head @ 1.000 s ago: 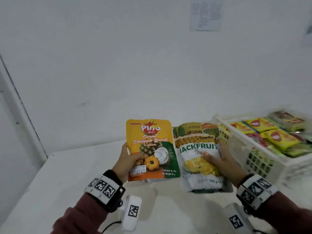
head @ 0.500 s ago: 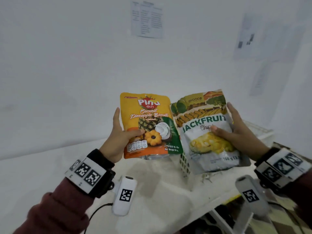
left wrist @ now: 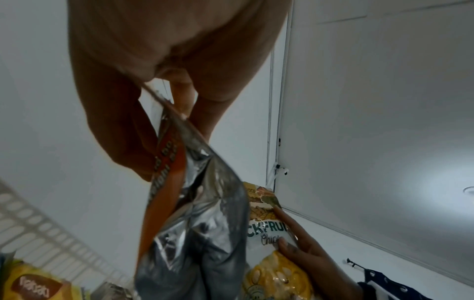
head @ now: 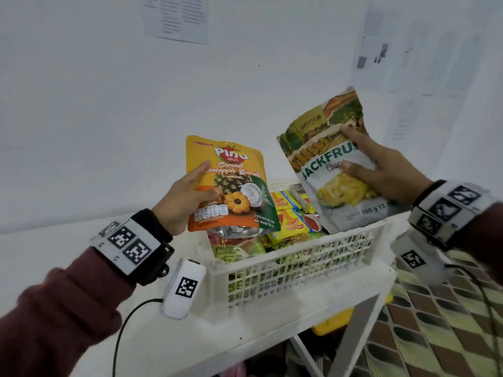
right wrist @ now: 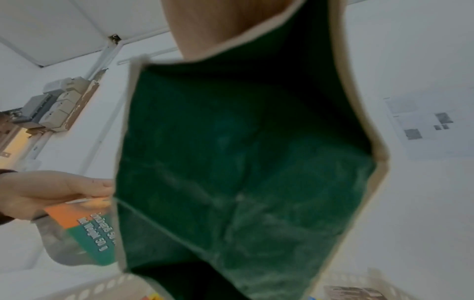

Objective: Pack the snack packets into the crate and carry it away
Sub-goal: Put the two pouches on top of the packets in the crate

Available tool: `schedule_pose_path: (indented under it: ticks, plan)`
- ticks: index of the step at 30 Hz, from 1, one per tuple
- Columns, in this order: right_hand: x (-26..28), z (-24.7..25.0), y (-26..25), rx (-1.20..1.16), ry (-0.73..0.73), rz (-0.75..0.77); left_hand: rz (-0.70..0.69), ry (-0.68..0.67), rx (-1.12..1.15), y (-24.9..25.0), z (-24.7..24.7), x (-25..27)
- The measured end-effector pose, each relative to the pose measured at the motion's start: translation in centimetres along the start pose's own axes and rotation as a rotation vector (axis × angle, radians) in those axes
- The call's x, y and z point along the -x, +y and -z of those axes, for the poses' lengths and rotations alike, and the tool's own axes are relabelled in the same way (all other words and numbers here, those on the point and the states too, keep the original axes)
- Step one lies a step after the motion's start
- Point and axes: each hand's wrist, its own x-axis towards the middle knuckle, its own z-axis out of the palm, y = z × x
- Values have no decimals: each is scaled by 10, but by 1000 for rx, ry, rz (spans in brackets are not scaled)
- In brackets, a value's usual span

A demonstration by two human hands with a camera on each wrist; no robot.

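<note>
Snack packets are in both our hands: the left hand (head: 185,197) pinches the orange-and-green foil pouch of pineapple biscuits (head: 231,186) by its side edge, and the right hand (head: 381,175) clamps the white-and-green jackfruit chips pouch (head: 326,170), thumb on its front. A second ago we held them side by side, with the crate off beyond the right hand; now they have parted and tilted, and the white slotted plastic crate (head: 294,265) sits directly below both hands on the white surface (head: 245,330), already holding yellow and green packets (head: 285,224). We judge the drop comes next; carrying comes after that.
</note>
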Motion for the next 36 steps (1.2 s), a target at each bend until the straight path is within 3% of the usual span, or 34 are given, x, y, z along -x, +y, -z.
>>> schedule_pose_path:
  ticks: [5, 9, 16, 21, 24, 27, 31, 34, 36]
  plan:
    - [-55, -9, 31, 252, -85, 45, 41, 20, -135, 6, -15, -34]
    - [-101, -29, 54, 401, -260, 56, 120, 14, -238, 5, -23, -60]
    - [-154, -59, 99, 82, -540, 55, 220, 26, -343, -1, -35, -96]
    - [-170, -90, 134, -130, -694, -82, 321, 47, -457, -15, -35, -106]
    - [-162, -111, 144, -132, -824, -125, 448, -43, -600, -18, -37, -106]
    - [-157, -125, 153, 13, -1001, -103, 552, -129, -802, -13, -42, -103]
    - [-157, -118, 149, 443, -1123, 21, 783, -287, -1139, -11, -59, -99]
    - [-160, -113, 142, 717, -1047, 220, 773, -372, -1686, -6, -74, -102]
    - [-163, -110, 138, 771, -959, 337, 697, -362, -1805, 0, -85, -110]
